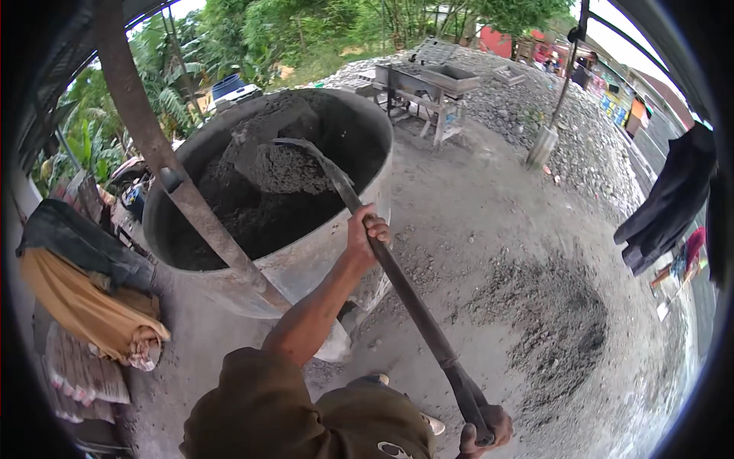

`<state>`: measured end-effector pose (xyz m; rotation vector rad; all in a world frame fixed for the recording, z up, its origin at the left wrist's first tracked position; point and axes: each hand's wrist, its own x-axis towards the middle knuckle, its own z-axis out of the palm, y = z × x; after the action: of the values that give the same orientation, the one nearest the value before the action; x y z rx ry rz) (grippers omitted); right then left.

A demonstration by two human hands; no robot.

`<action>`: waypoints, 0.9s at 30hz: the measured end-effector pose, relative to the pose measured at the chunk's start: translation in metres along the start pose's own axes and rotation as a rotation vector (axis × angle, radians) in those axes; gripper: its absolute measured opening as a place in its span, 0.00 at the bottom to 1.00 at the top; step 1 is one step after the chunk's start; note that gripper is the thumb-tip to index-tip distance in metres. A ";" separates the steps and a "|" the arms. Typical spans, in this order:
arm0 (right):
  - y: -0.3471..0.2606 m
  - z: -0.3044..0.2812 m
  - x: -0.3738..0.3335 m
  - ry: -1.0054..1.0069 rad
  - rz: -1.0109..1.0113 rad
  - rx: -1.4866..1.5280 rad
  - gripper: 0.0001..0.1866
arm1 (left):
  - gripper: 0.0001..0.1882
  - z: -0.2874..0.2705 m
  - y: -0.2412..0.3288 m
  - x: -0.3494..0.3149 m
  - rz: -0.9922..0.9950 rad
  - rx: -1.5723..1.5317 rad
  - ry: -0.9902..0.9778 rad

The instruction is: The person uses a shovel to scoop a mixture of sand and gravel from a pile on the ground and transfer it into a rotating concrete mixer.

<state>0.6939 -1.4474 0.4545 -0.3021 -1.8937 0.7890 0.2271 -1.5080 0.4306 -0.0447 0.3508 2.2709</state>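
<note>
My left hand [367, 236] is closed round the shaft of a long shovel [413, 302], partway down toward its blade. Lower right, my right hand [489, 430] grips the shovel's handle end. The blade carries a heap of damp grey mix [294, 170] and is over the inside of a large round metal tub [365, 218]. More dark grey mix [267, 122] lies in the tub, piled highest on its far side. Whether the blade touches the mix below it cannot be made out.
A rusty beam [141, 115] slants across the tub's left side. Loose grey mix [558, 329] lies on the ground at right. Behind stand a work table [428, 96] and a gravel heap [527, 111]. Cloths [92, 298] hang at left, a dark garment [665, 199] at right.
</note>
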 end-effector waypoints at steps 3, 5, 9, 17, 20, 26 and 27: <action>0.066 -0.046 -0.066 0.156 0.103 -0.044 0.24 | 0.16 0.003 -0.047 -0.039 0.007 0.056 0.162; 0.092 -0.055 -0.105 0.230 0.337 -0.160 0.24 | 0.15 -0.001 -0.071 -0.057 0.046 0.112 0.208; 0.089 -0.040 -0.145 0.324 0.527 0.018 0.18 | 0.14 -0.012 -0.148 -0.056 -0.134 0.349 0.340; 0.098 -0.242 -0.305 0.885 1.232 0.551 0.31 | 0.15 -0.022 -0.485 -0.022 -0.429 0.744 0.544; 0.088 -0.319 -0.318 0.993 1.201 0.403 0.24 | 0.16 -0.036 -0.586 -0.041 -0.580 0.821 0.628; 0.052 -0.423 -0.413 1.458 1.185 0.339 0.21 | 0.16 -0.062 -0.844 -0.129 -0.939 1.091 0.423; 0.049 -0.428 -0.421 1.531 1.164 0.354 0.21 | 0.16 -0.054 -0.879 -0.139 -1.006 1.128 0.411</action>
<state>1.2546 -1.4679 0.2357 -1.3496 0.0046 1.0691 0.9680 -1.0743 0.1912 -0.0781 1.4014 0.8511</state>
